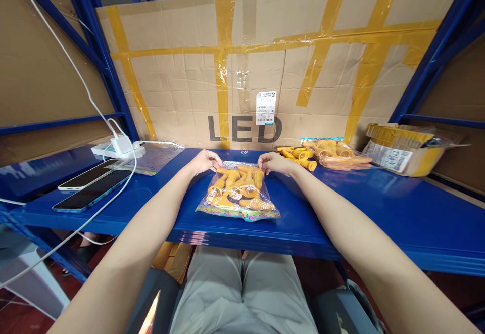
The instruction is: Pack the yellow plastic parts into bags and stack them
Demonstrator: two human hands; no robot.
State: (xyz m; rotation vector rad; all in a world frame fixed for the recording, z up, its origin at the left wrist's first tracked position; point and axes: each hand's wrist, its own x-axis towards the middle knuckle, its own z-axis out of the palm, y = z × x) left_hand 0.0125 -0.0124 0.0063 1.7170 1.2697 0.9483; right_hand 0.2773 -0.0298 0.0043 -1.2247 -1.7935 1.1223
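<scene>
A clear plastic bag (212,202) lies flat on the blue shelf, filled with several orange-yellow moulded pieces (248,187) that look like plastic horns. A colourful printed strip runs along its near edge. With fingers closed, my left hand (205,162) pinches the bag's far left corner. At the far right corner, my right hand (276,163) also has its fingers closed on the plastic. Both fingertips are partly hidden against the bag, and its far edge stretches between them.
Loose orange-yellow pieces (297,156) lie at the back right beside filled bags (333,153) and an open cardboard box (405,152). Two phones (93,190), a white power strip (102,150) and a hanging white cable (127,180) are left. Taped cardboard (174,91) stands behind.
</scene>
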